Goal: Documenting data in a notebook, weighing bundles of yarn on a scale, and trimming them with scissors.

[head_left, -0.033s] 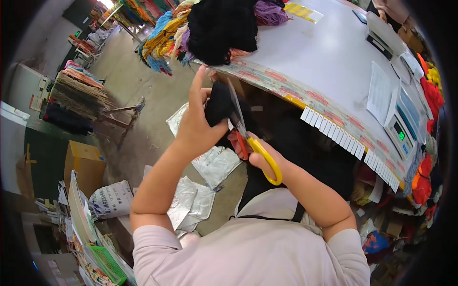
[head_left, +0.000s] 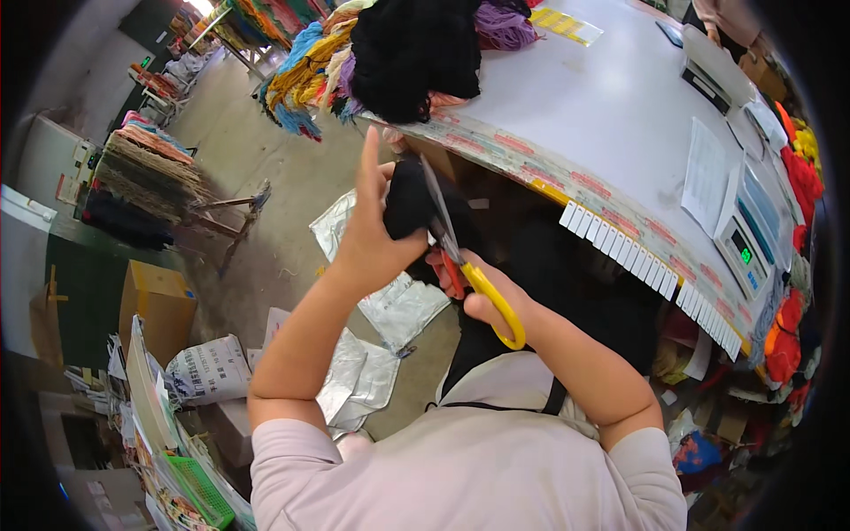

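Note:
Below the table's near edge, my left hand grips a bundle of black yarn between its thumb and curled fingers, with the index finger stretched upward. My right hand holds a pair of scissors with one yellow and one red handle. Their blades point up and lie along the right side of the black yarn; whether they cut into any strands cannot be made out. On the table corner beyond my hands, a large black yarn pile rests over skeins of other colours.
The white table carries a digital scale and papers at right; white tags line its edge. Silvery plastic bags lie on the floor. Yarn hangs on a rack at left, near a cardboard box. Another person stands at far right.
My left hand and the black yarn have shifted very slightly right and down. The scissors have stayed almost in place beside the yarn.

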`<move>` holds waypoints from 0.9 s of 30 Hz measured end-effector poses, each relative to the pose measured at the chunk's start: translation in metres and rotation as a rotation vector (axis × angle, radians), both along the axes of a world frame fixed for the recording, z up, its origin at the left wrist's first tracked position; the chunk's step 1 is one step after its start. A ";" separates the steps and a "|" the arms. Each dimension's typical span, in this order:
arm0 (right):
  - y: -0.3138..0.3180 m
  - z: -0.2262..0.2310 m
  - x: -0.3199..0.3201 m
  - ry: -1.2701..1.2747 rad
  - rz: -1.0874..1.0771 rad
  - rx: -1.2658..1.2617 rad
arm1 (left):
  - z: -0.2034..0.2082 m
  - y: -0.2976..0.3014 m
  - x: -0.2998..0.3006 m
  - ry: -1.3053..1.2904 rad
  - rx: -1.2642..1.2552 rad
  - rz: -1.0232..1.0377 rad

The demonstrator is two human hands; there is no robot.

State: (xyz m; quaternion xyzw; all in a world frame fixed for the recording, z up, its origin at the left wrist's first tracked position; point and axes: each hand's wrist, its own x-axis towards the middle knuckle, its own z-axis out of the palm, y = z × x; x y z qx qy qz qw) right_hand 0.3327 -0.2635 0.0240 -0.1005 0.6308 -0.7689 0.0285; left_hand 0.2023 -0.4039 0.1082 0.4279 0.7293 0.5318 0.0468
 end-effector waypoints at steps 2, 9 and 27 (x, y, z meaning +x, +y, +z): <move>0.004 0.008 0.004 0.044 -0.006 0.070 | -0.007 0.000 0.000 -0.119 0.062 -0.060; -0.005 0.026 0.012 -0.149 -0.179 0.011 | -0.005 0.008 0.016 0.055 -0.372 0.080; -0.007 0.008 0.005 -0.379 -0.029 -0.093 | -0.044 -0.025 -0.016 0.391 -0.711 0.173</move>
